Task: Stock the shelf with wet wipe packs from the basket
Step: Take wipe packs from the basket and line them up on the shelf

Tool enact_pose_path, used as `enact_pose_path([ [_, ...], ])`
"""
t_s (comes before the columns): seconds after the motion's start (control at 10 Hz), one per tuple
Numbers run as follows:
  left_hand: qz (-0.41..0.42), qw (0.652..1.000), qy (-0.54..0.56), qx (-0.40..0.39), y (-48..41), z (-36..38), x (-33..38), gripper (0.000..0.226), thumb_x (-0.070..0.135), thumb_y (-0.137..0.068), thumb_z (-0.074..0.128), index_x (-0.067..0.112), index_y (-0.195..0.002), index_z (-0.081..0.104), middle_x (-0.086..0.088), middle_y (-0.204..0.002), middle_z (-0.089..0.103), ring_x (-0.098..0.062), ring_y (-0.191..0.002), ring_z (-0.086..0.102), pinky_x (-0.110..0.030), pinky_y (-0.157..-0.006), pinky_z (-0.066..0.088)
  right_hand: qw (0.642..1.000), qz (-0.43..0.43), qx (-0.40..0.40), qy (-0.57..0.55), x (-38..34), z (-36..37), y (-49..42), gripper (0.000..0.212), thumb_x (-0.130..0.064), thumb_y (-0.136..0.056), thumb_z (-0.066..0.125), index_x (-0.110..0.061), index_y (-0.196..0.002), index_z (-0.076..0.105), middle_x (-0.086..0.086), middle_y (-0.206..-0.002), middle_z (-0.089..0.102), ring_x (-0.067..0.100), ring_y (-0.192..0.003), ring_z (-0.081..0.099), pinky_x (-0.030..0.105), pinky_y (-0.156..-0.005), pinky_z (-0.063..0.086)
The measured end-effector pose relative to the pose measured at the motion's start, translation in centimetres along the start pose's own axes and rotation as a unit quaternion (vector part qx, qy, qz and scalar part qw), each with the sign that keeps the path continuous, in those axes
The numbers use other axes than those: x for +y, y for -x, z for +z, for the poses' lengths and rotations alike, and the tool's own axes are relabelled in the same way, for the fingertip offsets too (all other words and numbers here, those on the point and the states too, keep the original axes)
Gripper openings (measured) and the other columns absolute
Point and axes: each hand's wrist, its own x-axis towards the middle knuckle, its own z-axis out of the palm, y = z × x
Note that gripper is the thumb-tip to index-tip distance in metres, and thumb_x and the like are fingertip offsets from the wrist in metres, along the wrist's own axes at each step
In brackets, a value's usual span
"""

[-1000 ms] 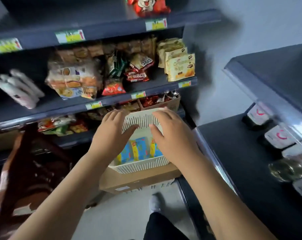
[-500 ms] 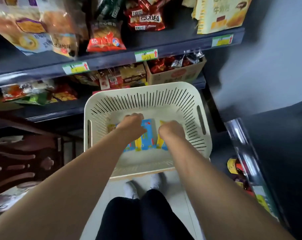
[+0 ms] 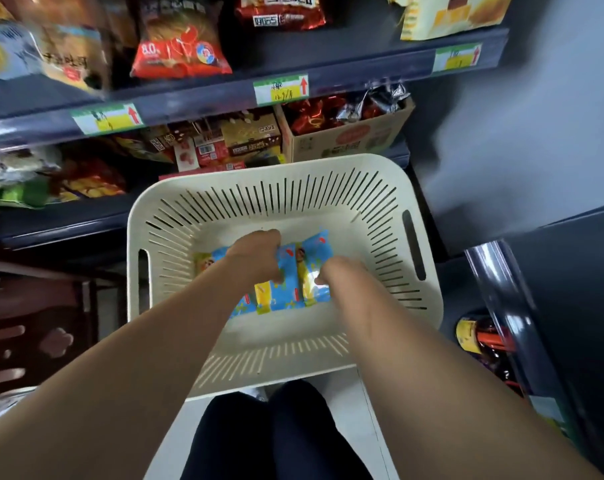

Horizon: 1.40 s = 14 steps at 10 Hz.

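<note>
Fingers point(image 3: 267, 239) of the left hand point(image 3: 255, 256) bent down and wrapped over the wet wipe packs point(image 3: 283, 292), gripping from the top. Fingers of the right hand point(image 3: 343, 275) tucked down at the near end of the right pack; too blurry to tell if holding or only touching.

Both hands deep inside the cream basket point(image 3: 293, 166), low at the bottom, the packs' own place. A few packs, blue and yellow, side by side and touching, in the middle of the basket floor. Gripped from above, good for a straight lift past the tall slotted walls.

Basket just in front of the legs point(image 3: 276, 441) and close to the shelf point(image 3: 207, 97), handy for a short reach up. On the shelf, snack bags point(image 3: 179, 46) and little price tags point(image 3: 281, 90). Lower down, a cardboard box point(image 3: 345, 140) full of shiny wrappers. Off to the right, a bottle point(image 3: 477, 337), well apart from the basket.

No pack out of the basket yet. Best guess at the step: the grab, early in the job. Next, a careful lift, then a hunt for a free spot up there.
</note>
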Motion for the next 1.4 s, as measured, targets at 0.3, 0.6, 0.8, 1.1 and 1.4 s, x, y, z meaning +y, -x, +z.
enact_pose_path([
  [0.3,-0.025,0.959,0.254,0.124,10.1,-9.7,0.0,0.022,0.020,-0.084,0.078,0.020,-0.077,0.057,0.001,-0.066,0.056,-0.024,-0.062,0.056,-0.030,-0.054,0.042,0.934,-0.265,0.216,-0.103,1.1,-5.2,13.2,0.013,-0.015,-0.088,0.065,-0.023,-0.099,0.063,-0.008,-0.084,0.060,0.020,-0.081,0.057,0.027,-0.066,0.035],
  [0.6,0.092,0.848,0.478,0.210,25.1,-16.4,2.4,0.026,0.004,-0.083,0.079,0.026,-0.094,0.072,-0.020,-0.097,0.073,-0.029,-0.078,0.069,-0.062,-0.083,0.060,0.818,-0.435,0.293,-0.237,6.8,-9.9,29.5,0.022,-0.012,-0.091,0.067,-0.027,-0.106,0.069,-0.011,-0.097,0.073,0.006,-0.084,0.069,0.032,-0.073,0.058],
  [0.8,0.215,0.816,0.493,0.210,33.5,-16.9,5.5,0.031,0.009,-0.085,0.080,0.038,-0.095,0.074,-0.012,-0.097,0.075,-0.030,-0.082,0.072,-0.055,-0.083,0.061,0.742,-0.469,0.376,-0.297,13.5,-10.4,40.0,0.023,-0.006,-0.093,0.069,-0.020,-0.111,0.073,-0.004,-0.100,0.076,0.000,-0.088,0.073,0.020,-0.075,0.059],
  [1.1,0.363,0.823,0.410,0.149,43.6,-15.8,16.2,0.026,0.024,-0.085,0.080,0.026,-0.109,0.071,-0.004,-0.101,0.077,-0.032,-0.091,0.074,-0.056,-0.087,0.059,0.680,-0.429,0.500,-0.322,26.6,-13.0,52.5,0.024,-0.008,-0.091,0.073,-0.025,-0.107,0.074,-0.010,-0.089,0.073,0.000,-0.080,0.069,0.008,-0.067,0.047],
  [1.4,0.479,0.767,0.420,0.079,53.5,-12.4,30.9,0.021,0.018,-0.077,0.085,0.025,-0.093,0.075,-0.009,-0.089,0.079,-0.039,-0.088,0.074,-0.050,-0.083,0.061,0.604,-0.361,0.539,-0.463,41.8,-16.9,59.7,0.027,-0.009,-0.091,0.072,-0.034,-0.100,0.075,-0.007,-0.096,0.077,0.015,-0.084,0.073,0.043,-0.078,0.061],
])
